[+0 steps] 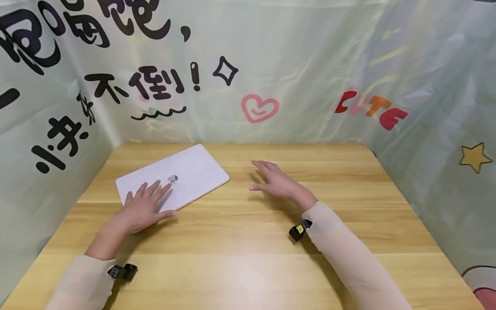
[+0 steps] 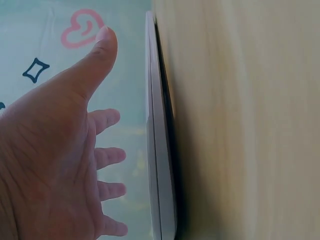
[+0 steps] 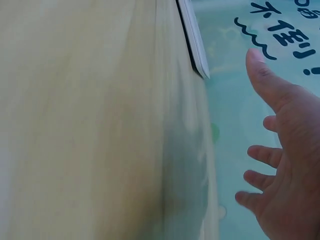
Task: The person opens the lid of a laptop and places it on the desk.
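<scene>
A closed silver laptop (image 1: 193, 168) with a dark logo on its lid lies at an angle on the left half of the table. Over its near left part is my left hand (image 1: 143, 209), fingers spread; the left wrist view shows a gap between those fingers and the laptop's edge (image 2: 159, 150). My right hand (image 1: 279, 181) hovers above the table to the right of the laptop, fingers extended and holding nothing. In the right wrist view the laptop's corner (image 3: 195, 45) shows beyond the right hand (image 3: 287, 165).
The wooden table (image 1: 248, 241) runs back to a pale printed cloth (image 1: 302, 51) that hangs behind it and along both sides. Each sleeve cuff carries a small black camera, one at the left wrist (image 1: 123, 272) and one at the right wrist (image 1: 298, 231).
</scene>
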`<state>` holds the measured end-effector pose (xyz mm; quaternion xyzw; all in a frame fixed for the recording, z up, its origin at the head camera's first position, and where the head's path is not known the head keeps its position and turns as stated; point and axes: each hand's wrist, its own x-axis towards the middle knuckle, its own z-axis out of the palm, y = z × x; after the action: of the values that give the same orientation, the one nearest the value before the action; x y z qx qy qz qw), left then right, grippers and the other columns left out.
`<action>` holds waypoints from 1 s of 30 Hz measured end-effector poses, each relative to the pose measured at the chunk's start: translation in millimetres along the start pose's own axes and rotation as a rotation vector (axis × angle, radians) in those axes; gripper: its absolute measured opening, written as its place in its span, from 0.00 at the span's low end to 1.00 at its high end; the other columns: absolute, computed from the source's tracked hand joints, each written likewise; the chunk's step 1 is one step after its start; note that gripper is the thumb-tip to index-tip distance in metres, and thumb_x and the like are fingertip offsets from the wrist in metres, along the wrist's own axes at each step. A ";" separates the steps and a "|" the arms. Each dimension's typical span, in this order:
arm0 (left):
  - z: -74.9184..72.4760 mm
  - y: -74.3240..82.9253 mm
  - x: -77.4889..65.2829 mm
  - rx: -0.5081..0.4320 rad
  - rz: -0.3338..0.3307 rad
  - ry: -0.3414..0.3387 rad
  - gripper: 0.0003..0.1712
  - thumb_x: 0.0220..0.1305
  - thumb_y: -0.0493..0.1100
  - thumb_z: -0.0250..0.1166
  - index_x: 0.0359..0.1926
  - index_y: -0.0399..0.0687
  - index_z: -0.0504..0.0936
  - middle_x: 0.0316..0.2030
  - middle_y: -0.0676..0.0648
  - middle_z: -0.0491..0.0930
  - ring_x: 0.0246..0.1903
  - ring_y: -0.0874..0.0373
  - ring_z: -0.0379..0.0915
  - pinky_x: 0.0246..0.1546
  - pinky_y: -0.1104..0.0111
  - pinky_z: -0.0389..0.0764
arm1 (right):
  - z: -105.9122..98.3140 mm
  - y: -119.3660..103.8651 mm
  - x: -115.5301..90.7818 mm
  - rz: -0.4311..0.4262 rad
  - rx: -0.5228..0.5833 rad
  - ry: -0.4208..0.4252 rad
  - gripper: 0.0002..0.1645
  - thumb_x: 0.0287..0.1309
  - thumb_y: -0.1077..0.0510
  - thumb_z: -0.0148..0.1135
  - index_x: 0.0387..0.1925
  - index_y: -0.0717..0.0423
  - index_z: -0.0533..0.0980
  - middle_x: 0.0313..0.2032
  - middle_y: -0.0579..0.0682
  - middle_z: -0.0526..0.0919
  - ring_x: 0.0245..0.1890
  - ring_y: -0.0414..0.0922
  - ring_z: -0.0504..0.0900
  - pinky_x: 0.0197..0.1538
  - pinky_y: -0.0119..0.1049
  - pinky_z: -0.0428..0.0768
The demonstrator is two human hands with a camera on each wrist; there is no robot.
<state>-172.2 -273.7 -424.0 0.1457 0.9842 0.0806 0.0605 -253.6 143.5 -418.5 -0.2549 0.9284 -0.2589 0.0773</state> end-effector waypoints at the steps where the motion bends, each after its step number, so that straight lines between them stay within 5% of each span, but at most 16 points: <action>1: -0.9 -1.7 -0.3 0.001 -0.004 -0.001 0.58 0.56 0.81 0.50 0.77 0.52 0.51 0.74 0.32 0.46 0.68 0.23 0.38 0.56 0.23 0.41 | -0.1 -1.1 3.9 -0.003 0.007 0.004 0.54 0.58 0.35 0.64 0.77 0.43 0.49 0.74 0.55 0.52 0.73 0.55 0.49 0.71 0.56 0.54; 11: 0.6 -23.2 -13.4 -0.007 -0.055 -0.001 0.58 0.57 0.80 0.51 0.77 0.50 0.52 0.72 0.29 0.47 0.67 0.22 0.40 0.56 0.23 0.43 | 12.4 -15.1 34.7 -0.041 0.060 -0.019 0.53 0.57 0.35 0.66 0.77 0.43 0.52 0.74 0.50 0.56 0.73 0.50 0.52 0.72 0.51 0.55; 19: 3.5 -41.1 -26.7 0.018 -0.037 0.023 0.59 0.58 0.77 0.55 0.75 0.40 0.54 0.70 0.25 0.50 0.64 0.23 0.47 0.58 0.27 0.51 | 27.8 -23.6 53.3 -0.065 0.076 -0.038 0.53 0.57 0.36 0.66 0.76 0.47 0.53 0.73 0.50 0.57 0.73 0.48 0.54 0.72 0.46 0.56; 30: 3.6 -55.0 -35.6 -0.040 -0.046 0.031 0.60 0.58 0.73 0.60 0.73 0.31 0.53 0.68 0.20 0.49 0.64 0.21 0.45 0.61 0.31 0.49 | 34.6 -34.5 74.8 -0.057 0.117 -0.067 0.56 0.55 0.35 0.67 0.76 0.49 0.53 0.73 0.52 0.57 0.72 0.48 0.55 0.72 0.43 0.56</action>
<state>-153.1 -335.7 -433.8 0.1207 0.9863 0.1011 0.0501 -293.3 64.4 -430.9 -0.2846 0.9010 -0.3063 0.1158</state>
